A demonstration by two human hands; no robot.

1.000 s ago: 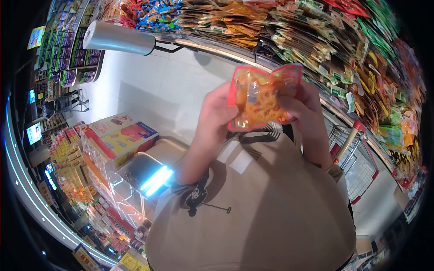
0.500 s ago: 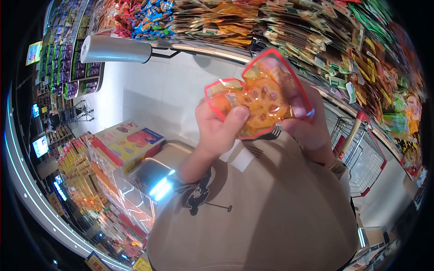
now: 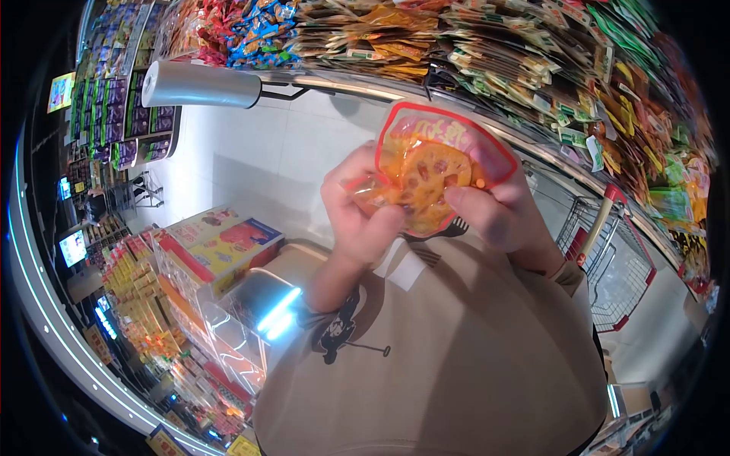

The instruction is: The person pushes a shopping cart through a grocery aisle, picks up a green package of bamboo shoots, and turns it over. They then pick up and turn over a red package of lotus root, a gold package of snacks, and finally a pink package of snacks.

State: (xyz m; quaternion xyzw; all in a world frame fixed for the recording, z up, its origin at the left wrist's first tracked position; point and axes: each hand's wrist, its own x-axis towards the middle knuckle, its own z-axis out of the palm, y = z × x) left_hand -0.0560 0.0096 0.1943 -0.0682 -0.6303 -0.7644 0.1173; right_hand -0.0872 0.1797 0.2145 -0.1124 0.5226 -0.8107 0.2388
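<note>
In front of my chest is a clear plastic pack of lotus root slices (image 3: 435, 171) with a red border, the slices coated in orange sauce. My left hand (image 3: 359, 211) grips its left side, thumb over the front and the film bunched there. On the other side my right hand (image 3: 496, 214) pinches the pack, its thumb pressed on the front and the other fingers hidden behind. The top of the pack leans away from me, with printing on its upper part.
Heaped packaged snacks (image 3: 365, 38) fill a display across the far side. A plastic bag roll (image 3: 199, 85) juts from its edge. A shopping cart (image 3: 616, 266) stands at right. A colourful box (image 3: 220, 247) tops a stand at left.
The pack has turned in my hands and its upper edge is now more level. My right thumb has shifted onto the front of the pack, and my left hand has bunched its left side.
</note>
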